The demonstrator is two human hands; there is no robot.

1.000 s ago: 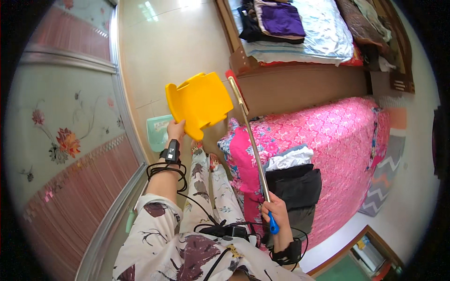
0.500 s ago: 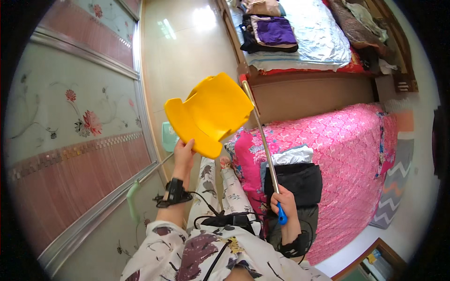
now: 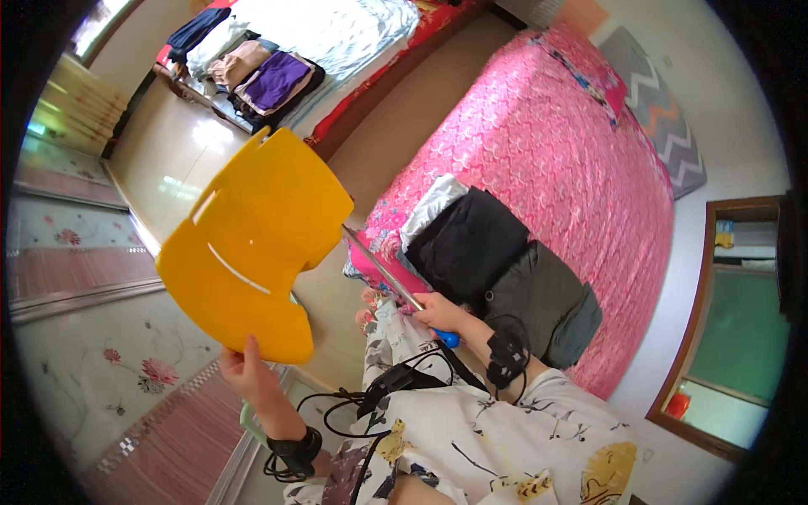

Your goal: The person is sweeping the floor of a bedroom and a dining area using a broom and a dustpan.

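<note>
Your left hand (image 3: 246, 372) pinches the near edge of the yellow plastic shell (image 3: 244, 244), which is up ahead of you and hides the far end of the metal pole (image 3: 383, 273). Your right hand (image 3: 440, 311) is wrapped around that pole by its blue tip (image 3: 446, 338). Folded dark clothes (image 3: 471, 244) lie on the pink bedspread (image 3: 539, 135) to your right; flowered panels (image 3: 151, 358) line your left.
</note>
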